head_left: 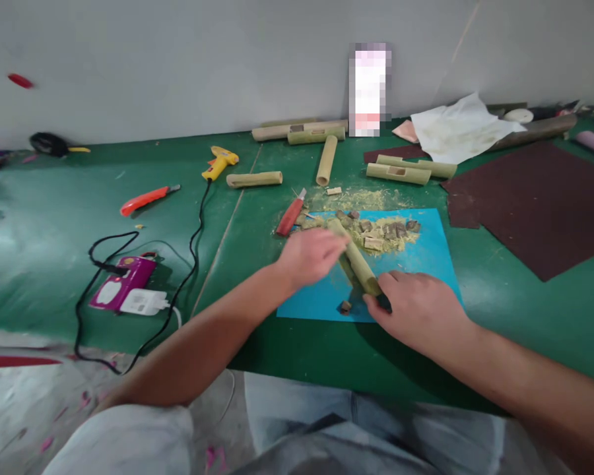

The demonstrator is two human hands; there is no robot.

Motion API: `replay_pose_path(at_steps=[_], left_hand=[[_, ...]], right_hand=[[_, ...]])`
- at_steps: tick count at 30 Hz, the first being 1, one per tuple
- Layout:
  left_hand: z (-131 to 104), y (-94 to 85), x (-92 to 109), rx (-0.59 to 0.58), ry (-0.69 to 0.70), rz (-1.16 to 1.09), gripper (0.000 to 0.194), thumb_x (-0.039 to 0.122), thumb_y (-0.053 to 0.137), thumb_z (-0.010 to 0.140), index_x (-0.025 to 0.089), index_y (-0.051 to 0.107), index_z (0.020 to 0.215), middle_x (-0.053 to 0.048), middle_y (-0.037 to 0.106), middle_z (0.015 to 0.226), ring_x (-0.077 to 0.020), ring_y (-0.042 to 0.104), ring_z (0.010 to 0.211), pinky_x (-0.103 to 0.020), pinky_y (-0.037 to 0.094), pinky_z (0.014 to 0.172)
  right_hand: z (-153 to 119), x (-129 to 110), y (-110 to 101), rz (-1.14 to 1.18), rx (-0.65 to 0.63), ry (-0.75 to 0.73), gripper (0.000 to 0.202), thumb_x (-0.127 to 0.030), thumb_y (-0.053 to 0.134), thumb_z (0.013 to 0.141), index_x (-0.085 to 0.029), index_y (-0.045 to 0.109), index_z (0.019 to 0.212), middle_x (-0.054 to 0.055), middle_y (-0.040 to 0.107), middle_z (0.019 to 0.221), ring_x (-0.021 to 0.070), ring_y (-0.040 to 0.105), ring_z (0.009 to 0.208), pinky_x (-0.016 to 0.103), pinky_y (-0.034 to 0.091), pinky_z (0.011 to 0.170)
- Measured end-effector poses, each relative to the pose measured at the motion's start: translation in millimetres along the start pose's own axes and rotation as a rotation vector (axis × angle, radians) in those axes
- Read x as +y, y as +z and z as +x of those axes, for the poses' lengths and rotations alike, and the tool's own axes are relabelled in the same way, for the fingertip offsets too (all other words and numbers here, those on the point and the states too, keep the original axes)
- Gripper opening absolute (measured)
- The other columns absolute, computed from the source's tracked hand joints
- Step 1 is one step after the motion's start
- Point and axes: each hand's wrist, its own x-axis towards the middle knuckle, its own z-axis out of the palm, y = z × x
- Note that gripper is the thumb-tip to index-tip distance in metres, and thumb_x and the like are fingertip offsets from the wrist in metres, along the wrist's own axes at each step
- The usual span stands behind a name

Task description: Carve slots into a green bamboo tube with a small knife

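Note:
A pale green bamboo tube [360, 262] slants over a blue sheet [307, 305]. My right hand [418, 307] is closed round its near end, with something dark showing beside the fingers. At the far end, my left hand [313, 256] has its fingers pressed together against the tube, slightly blurred. Bamboo chips and shavings [376, 232] lie in a heap on the sheet behind the tube. A small dark chip [345, 307] rests near the sheet's front edge. Just beyond my left hand is a red-handled knife [291, 214].
On the green table [525, 330] are an orange cutter [146, 199], a yellow glue gun [220, 162] with a black cord, a purple power strip [123, 282], cut bamboo tubes [398, 173], and dark brown sheets [544, 204]. A phone [369, 89] leans against the wall.

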Motion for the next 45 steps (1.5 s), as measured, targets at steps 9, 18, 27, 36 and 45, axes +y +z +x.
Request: replay_pose_path(at_steps=[9,18,27,36,45], left_hand=[[1.7,0.2,-5.2,0.072,-0.103,-0.095,0.042,0.031,0.038,0.109,0.018,0.078,0.112,-0.008,0.075,0.086,-0.0176,0.070,0.081,-0.028,0.057,0.074],[0.8,3.0,-5.1,0.152,-0.091,-0.054,0.037,0.028,0.045,0.108,0.017,0.079,0.099,-0.006,0.075,0.082,-0.0164,0.070,0.077,-0.026,0.055,0.072],[-1.4,3.5,-5.1,0.153,-0.112,-0.058,0.035,0.029,0.046,0.106,0.016,0.079,0.105,-0.008,0.075,0.084,-0.0173,0.070,0.079,-0.027,0.055,0.072],[-0.8,3.2,-9.9,0.164,-0.091,-0.078,0.034,0.028,0.047,0.106,0.015,0.079,0.106,-0.007,0.075,0.086,-0.0173,0.071,0.081,-0.027,0.055,0.074],[0.9,-0.2,3.0,0.098,-0.108,-0.060,0.043,0.030,0.038,0.110,0.017,0.079,0.107,-0.005,0.071,0.075,-0.0152,0.066,0.071,-0.025,0.053,0.068]], right_hand=[[0.1,-0.3,-0.6,-0.002,-0.014,0.009,0.028,-0.038,0.054,0.096,-0.019,0.070,0.085,0.009,0.071,0.077,0.0195,0.062,0.065,0.034,0.024,0.058],[-0.4,0.2,-1.1,-0.013,0.005,0.002,0.026,-0.038,0.055,0.094,-0.020,0.067,0.081,0.007,0.071,0.075,0.0184,0.061,0.063,0.034,0.023,0.056],[-1.2,0.2,-0.8,-0.017,0.024,-0.001,0.029,-0.038,0.053,0.096,-0.019,0.068,0.080,0.009,0.071,0.074,0.0185,0.061,0.062,0.034,0.024,0.056],[-1.2,0.1,-0.3,-0.007,0.024,-0.002,0.028,-0.037,0.053,0.095,-0.019,0.068,0.080,0.008,0.071,0.074,0.0185,0.059,0.061,0.033,0.023,0.057],[-0.8,-0.7,-0.7,-0.021,0.023,-0.006,0.029,-0.037,0.053,0.095,-0.018,0.069,0.080,0.008,0.070,0.072,0.0192,0.060,0.061,0.034,0.022,0.057]])
